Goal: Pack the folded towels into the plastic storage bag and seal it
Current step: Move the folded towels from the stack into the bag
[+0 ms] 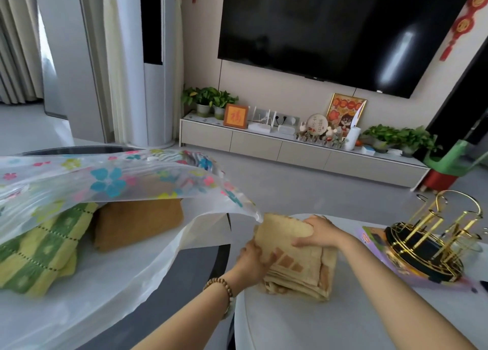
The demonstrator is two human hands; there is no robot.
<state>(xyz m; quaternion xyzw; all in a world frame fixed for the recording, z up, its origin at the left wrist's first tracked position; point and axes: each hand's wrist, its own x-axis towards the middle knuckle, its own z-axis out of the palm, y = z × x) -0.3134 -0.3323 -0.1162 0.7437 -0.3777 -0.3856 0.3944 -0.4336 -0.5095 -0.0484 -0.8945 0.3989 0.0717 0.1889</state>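
Towel (295, 260): beige, soft, folded square, at 5 o'clock.
Hands: left hand (252, 257) and right hand (318, 232) grip its edges.
Bag (111, 180): thin flowered plastic.

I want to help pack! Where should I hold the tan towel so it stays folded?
Hold the tan towel by its two side edges, one hand on each, thumbs on top and fingers underneath. It lies flat in loose layers, so pinching the whole stack probably keeps it together. The left hand and right hand already grip it roughly this way.

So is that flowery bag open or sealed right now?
Open. The bag's mouth gapes toward the hands, its top sheet lifted, showing a brown towel and a green towel inside.
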